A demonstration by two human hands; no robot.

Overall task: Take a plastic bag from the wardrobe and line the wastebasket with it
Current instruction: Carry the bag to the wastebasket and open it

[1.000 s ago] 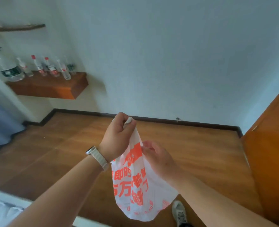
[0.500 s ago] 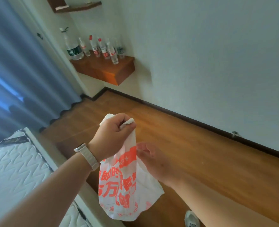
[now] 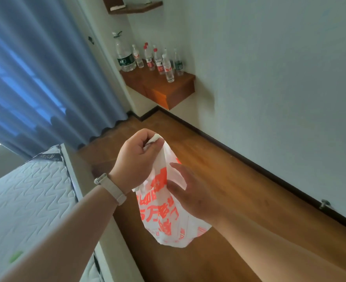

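Since the earlier frames the view has swung further left, so the orange-brown door at the right edge has gone, and a blue pleated curtain (image 3: 31, 78) and a white quilted mattress (image 3: 25, 200) now fill the left side; the two hands have kept their hold on the bag throughout. A pale plain wall (image 3: 280, 78) takes up the right half, meeting the brown wooden plank floor (image 3: 239, 180) along a dark skirting board (image 3: 249, 159). In the corner a brown wooden floating shelf (image 3: 162, 88) carries a row of clear plastic bottles (image 3: 153, 58), several with red caps, the largest with a dark green label. Above it a second, thinner wooden shelf (image 3: 135, 8) is partly cut off by the top edge. In the middle, held in the air above the floor, hangs the thin white plastic bag with orange printed characters (image 3: 164, 216). The left hand (image 3: 137, 159), with a pale strap watch (image 3: 111, 188) on its wrist, is closed in a fist around the bag's bunched top. The right hand (image 3: 190, 192) grips the bag lower down at its upper edge, thumb and fingers pinched on the film. A small metal doorstop (image 3: 325, 204) sits at the skirting on the right. No wastebasket is in view.
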